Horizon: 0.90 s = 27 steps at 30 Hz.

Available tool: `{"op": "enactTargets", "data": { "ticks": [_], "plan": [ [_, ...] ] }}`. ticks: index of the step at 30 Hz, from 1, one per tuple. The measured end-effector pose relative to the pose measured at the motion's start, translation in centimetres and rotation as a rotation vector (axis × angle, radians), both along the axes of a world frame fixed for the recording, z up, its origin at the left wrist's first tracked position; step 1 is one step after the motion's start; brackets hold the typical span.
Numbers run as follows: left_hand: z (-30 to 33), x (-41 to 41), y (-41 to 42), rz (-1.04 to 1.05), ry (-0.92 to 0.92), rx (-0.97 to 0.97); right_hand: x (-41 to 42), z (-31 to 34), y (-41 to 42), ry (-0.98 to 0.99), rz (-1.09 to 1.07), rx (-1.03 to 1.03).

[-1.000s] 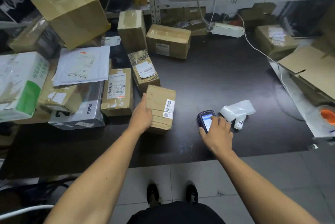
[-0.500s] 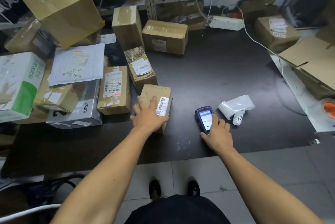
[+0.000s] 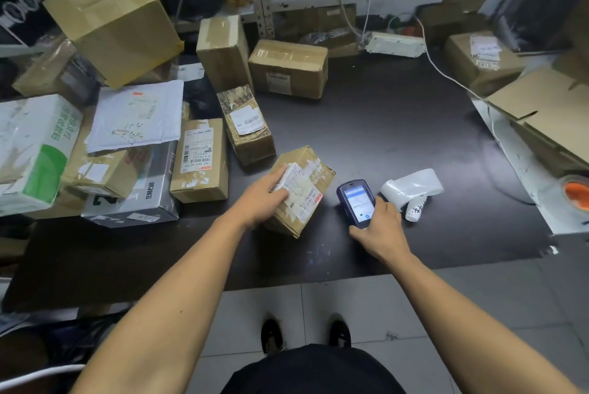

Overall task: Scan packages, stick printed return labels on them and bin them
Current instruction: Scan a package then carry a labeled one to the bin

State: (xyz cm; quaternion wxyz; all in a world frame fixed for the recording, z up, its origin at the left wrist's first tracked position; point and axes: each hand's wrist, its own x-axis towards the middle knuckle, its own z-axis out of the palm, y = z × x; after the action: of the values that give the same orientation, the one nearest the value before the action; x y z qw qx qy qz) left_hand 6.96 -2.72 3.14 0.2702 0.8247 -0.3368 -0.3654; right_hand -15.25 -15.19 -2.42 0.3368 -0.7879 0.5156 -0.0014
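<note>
A small brown cardboard package [image 3: 306, 183] sits tilted on the dark table [image 3: 382, 126], its white shipping label facing up. My left hand [image 3: 263, 199] grips its left side, fingers curled over the top edge. Just to the right, my right hand [image 3: 377, 228] holds a dark handheld scanner [image 3: 355, 202] with its lit screen facing me. A curled strip of white printed labels [image 3: 411, 188] lies on the table right of the scanner, beside a small white roll [image 3: 416, 209].
Several other parcels crowd the table's left and back, among them a labelled brown box [image 3: 200, 161], a patterned box [image 3: 247, 126] and a white mailer [image 3: 137, 119]. An open carton [image 3: 548, 116] and an orange-cored tape roll [image 3: 577, 193] sit at the right. A white cable [image 3: 452, 78] crosses the back.
My left hand has pulled the small package toward the scanner and turned it so the label faces up. My right hand has closed around the scanner and lifted it off the table.
</note>
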Motion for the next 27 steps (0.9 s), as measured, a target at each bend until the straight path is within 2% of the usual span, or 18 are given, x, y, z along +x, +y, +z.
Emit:
{"op": "enactTargets", "data": {
  "ticks": [7, 13, 19, 27],
  "plan": [
    [-0.1, -0.1, 0.0, -0.053, 0.008, 0.074, 0.0, 2.4, -0.2, -0.114, 0.119, -0.013],
    [0.2, -0.2, 0.4, 0.028, -0.051, -0.014, 0.3, 4.6, -0.8, -0.128, 0.219, 0.033],
    [-1.5, -0.6, 0.3, 0.141, -0.221, -0.115, 0.8, 7.4, -1.7, 0.003, 0.368, 0.056],
    [-2.0, -1.4, -0.2, 0.131, -0.193, -0.035, 1.2, 9.6, -2.7, 0.148, 0.476, -0.026]
  ]
}}
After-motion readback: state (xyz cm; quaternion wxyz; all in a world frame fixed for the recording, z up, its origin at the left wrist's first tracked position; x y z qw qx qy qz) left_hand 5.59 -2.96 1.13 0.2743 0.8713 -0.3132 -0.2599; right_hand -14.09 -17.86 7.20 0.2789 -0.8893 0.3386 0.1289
